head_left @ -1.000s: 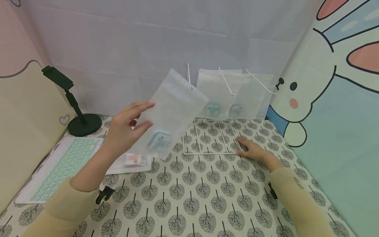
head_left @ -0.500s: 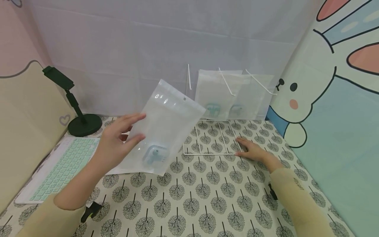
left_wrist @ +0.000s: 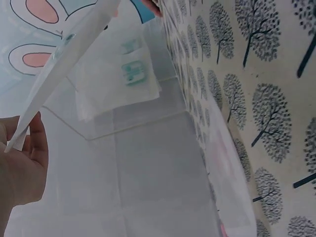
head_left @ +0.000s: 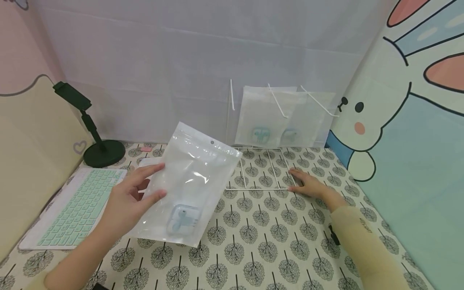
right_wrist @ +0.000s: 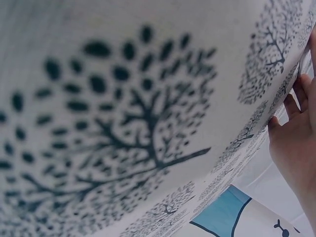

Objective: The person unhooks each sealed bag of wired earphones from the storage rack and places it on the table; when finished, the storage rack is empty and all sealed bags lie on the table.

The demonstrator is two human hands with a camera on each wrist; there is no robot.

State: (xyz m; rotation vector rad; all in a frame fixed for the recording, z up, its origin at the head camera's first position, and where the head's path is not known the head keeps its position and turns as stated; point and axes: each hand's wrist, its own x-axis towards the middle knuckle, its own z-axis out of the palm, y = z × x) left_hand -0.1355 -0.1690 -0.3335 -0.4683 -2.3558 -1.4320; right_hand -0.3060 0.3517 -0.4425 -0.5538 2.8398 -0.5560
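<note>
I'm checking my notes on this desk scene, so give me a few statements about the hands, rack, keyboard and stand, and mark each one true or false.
1. The left hand holds a white bag. True.
2. The right hand holds a bag too. False: it holds no bag; its fingers are at the base of the white wire rack.
3. A bag hangs on the rack's leftmost prong in the head view. False: that prong is bare.
4. The keyboard has mint-green keys. True.
5. The dark stand is beyond the keyboard's far end. True.
</note>
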